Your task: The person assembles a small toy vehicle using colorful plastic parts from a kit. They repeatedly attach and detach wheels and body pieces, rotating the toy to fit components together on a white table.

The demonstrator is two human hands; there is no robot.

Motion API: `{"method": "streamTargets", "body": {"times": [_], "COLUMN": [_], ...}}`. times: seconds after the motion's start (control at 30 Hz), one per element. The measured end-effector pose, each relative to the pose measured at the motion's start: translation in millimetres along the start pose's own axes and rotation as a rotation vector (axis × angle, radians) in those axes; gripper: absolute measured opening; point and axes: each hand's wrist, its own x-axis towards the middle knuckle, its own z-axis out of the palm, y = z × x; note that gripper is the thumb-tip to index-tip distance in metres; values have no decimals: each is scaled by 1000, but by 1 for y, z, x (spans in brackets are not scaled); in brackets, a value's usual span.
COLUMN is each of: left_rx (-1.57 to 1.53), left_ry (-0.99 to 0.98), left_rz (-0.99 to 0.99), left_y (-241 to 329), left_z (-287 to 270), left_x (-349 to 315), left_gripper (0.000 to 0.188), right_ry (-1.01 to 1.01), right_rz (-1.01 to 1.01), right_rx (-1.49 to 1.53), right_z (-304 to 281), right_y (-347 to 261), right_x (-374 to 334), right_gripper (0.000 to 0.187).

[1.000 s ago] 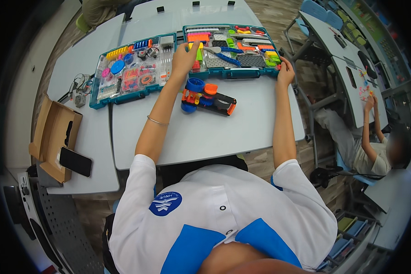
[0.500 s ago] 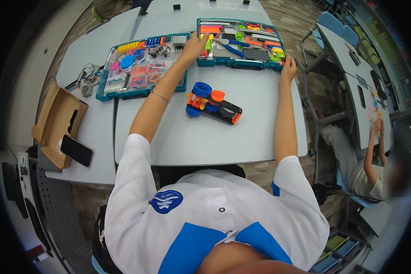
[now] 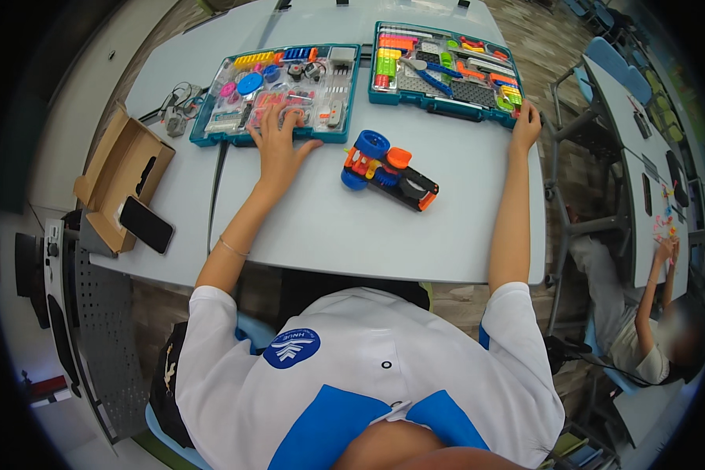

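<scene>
My left hand (image 3: 280, 150) is open, fingers spread over the front edge of the left teal parts case (image 3: 204, 139). That open case holds wheels, motors and small plastic parts in clear trays. My right hand (image 3: 526, 129) has bent fingers closed at the front right corner of the right teal parts case (image 3: 415, 100). Coloured beams and blue-handled pliers (image 3: 432, 76) lie in this second case. Between my arms, a small built model vehicle (image 3: 392, 171) with blue wheels, orange pieces and a black frame rests on the table, untouched by either hand.
At the left of the white table (image 3: 321, 243) stand an open cardboard box (image 3: 106, 184) and a black phone (image 3: 146, 225) leaning at its edge. Cables with a grey plug (image 3: 175, 121) lie behind them. Another person (image 3: 642, 345) works at a table on the right.
My left hand has left the left side of the right case and come back leftward to the front of the left case, fingers spreading. My right hand stays at the right case's corner.
</scene>
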Motion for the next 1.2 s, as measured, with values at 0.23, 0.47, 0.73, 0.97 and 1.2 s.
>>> {"method": "streamTargets", "body": {"times": [0.23, 0.47, 0.73, 0.97, 1.2], "left_rx": [-79, -53, -45, -70, -66], "left_ry": [209, 186, 217, 251, 262], "left_rz": [-230, -133, -94, -90, -101], "left_y": [8, -8, -10, -11, -10], "left_z": [18, 12, 11, 7, 7], "left_x": [-13, -16, -10, -12, -8], "left_gripper": [57, 52, 47, 45, 45], "right_ry": [23, 65, 101, 101, 90], "right_rz": [-37, -2, 13, 72, 79], "right_rx": [6, 4, 56, 111, 149], "right_z": [4, 14, 17, 22, 19], "right_y": [15, -10, 4, -3, 11], "right_x": [9, -7, 5, -1, 15], "right_gripper": [34, 31, 31, 28, 24]}}
